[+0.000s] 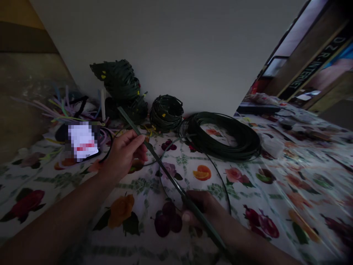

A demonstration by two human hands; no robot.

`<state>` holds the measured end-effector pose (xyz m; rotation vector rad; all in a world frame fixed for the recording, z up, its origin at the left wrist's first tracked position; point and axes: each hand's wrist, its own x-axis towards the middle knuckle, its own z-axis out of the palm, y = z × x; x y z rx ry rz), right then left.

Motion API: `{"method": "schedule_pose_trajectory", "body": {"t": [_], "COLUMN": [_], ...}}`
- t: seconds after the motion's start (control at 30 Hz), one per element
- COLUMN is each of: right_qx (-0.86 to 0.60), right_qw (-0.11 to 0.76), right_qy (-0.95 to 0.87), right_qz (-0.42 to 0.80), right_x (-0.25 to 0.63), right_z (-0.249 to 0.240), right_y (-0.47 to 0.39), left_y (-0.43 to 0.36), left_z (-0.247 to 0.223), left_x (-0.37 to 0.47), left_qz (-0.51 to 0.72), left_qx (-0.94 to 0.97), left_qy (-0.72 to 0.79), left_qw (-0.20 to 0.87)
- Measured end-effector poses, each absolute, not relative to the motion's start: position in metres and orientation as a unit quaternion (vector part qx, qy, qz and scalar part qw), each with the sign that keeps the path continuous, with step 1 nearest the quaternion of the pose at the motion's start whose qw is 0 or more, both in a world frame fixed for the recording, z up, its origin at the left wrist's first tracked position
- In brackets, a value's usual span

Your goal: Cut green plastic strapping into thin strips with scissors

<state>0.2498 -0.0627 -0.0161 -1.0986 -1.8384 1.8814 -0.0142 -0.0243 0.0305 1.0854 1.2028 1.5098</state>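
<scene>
A long, narrow dark green plastic strap [165,167] runs slantwise in front of me, from upper left to lower right. My left hand [128,151] pinches it between thumb and fingers near its upper end, and a short piece sticks out beyond the fingertips. Lower down, my right hand [204,208] is closed around the same strap, which carries on toward the bottom edge of the view. Part of the right hand's fingers is hidden behind the strap. Past both hands lies a coil of dark green strapping [228,152], with a loose length looping over the tablecloth.
Dark woven strap pieces [118,82] and a small round bundle [167,114] stand by the pale wall [179,48]. A lit phone [82,141] lies at left near colourful thin strips [57,106]. Fruit-and-flower tablecloth [110,243] covers the table; clutter [311,136] sits at right.
</scene>
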Motion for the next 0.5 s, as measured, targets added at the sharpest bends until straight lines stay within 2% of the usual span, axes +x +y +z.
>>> {"method": "schedule_pose_trajectory", "body": {"t": [0.23,0.5], "right_qx": [-0.390,-0.414], "right_qw": [0.139,0.145], "right_qy": [-0.626,-0.622], "right_qz": [0.661,0.649], "right_x": [0.2494,0.2482], "right_z": [-0.0101,-0.0176], "right_y": [-0.0626,-0.0618], "left_y": [-0.0237,-0.0242], "left_z": [0.0286,0.0298], "left_x": [-0.0035,-0.0038], "left_qz": [0.608,0.610], "left_qx": [0.387,0.385], "left_qy": [0.498,0.511], "left_qw": [0.482,0.468]}}
